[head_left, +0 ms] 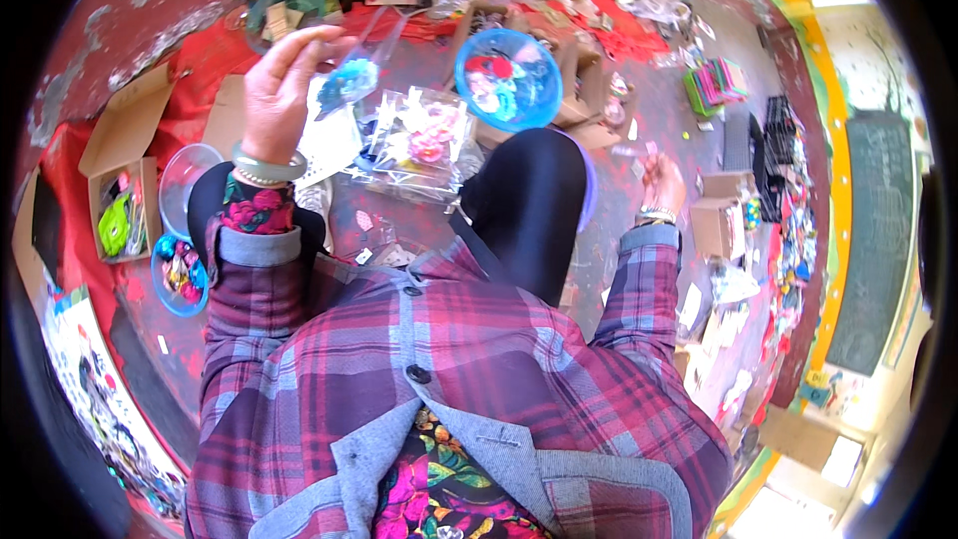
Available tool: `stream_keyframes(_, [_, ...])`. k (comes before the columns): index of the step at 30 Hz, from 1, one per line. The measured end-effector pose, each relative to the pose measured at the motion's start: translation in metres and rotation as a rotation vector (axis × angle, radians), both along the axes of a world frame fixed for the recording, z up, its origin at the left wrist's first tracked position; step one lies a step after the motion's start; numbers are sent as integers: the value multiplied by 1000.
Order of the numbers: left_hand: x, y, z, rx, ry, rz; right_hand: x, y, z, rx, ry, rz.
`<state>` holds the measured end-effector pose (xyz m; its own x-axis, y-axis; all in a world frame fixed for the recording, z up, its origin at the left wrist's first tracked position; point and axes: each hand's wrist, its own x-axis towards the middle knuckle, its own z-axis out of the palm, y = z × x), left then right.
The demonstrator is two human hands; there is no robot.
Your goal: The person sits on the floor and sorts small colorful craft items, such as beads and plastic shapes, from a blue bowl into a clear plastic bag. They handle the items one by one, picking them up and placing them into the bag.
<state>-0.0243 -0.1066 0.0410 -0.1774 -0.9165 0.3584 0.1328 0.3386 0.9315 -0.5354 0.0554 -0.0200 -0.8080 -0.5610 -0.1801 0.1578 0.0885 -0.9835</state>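
Note:
My left hand [282, 85] is raised at the left, its fingers bent and closed on a clear plastic bag [384, 32]. A fluffy blue item [349, 81] shows inside that bag; its exact kind is unclear. Below it, between my knees, lies a pile of clear packets [414, 155], one with a pink flower-like piece [431, 140]. My right hand [662, 183] is out to the right beyond my knee, fingers drawn together. Something small and pale [627, 151] shows by its fingertips, too small to name.
A blue basin [549, 105] holding red, white and blue pieces stands ahead. At the left are an open cardboard box [148, 205] and a tub of shiny balls [182, 284]. Pink and green baskets [715, 87] and another box [720, 225] stand to the right.

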Motion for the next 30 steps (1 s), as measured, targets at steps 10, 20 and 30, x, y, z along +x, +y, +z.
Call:
stream_keyframes(10, [-2, -1, -9, -7, -31, 37, -79, 259, -113, 1610, 1290, 531])
stream_keyframes(20, [2, -1, -10, -45, -87, 84, -121, 312, -179, 1621, 320, 999])
stream_keyframes(30, [10, 5, -2, -44, -98, 74, -70, 228, -59, 967, -160, 226])
